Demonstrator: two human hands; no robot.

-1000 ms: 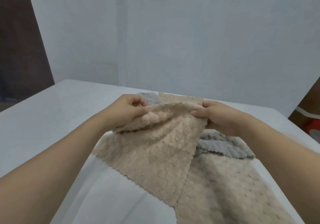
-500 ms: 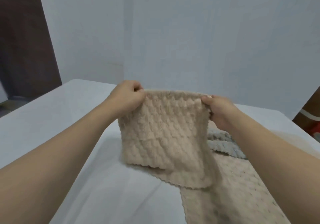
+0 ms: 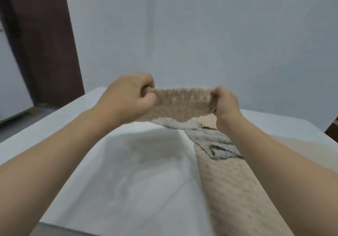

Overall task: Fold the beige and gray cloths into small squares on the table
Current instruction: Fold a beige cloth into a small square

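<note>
Both hands hold one beige cloth point(image 3: 180, 104) in the air above the white table point(image 3: 128, 171), stretched between them. My left hand point(image 3: 128, 98) grips its left corner and my right hand point(image 3: 225, 104) grips its right corner. The cloth's lower edge swings away from me, clear of the table. Below it lies a crumpled gray cloth point(image 3: 210, 140). A second beige cloth point(image 3: 236, 190) lies flat along the table's right side, partly under my right forearm. A further beige piece point(image 3: 206, 122) shows behind the gray one.
A pale wall point(image 3: 219, 44) stands just behind the table. A dark brown door point(image 3: 42, 44) is at the left, with floor below it. The table's near edge point(image 3: 76, 228) runs along the bottom left.
Both hands have lifted the beige cloth off the table and raised it. It hung down in front of me half a second ago; now its lower edge has swung up and away.
</note>
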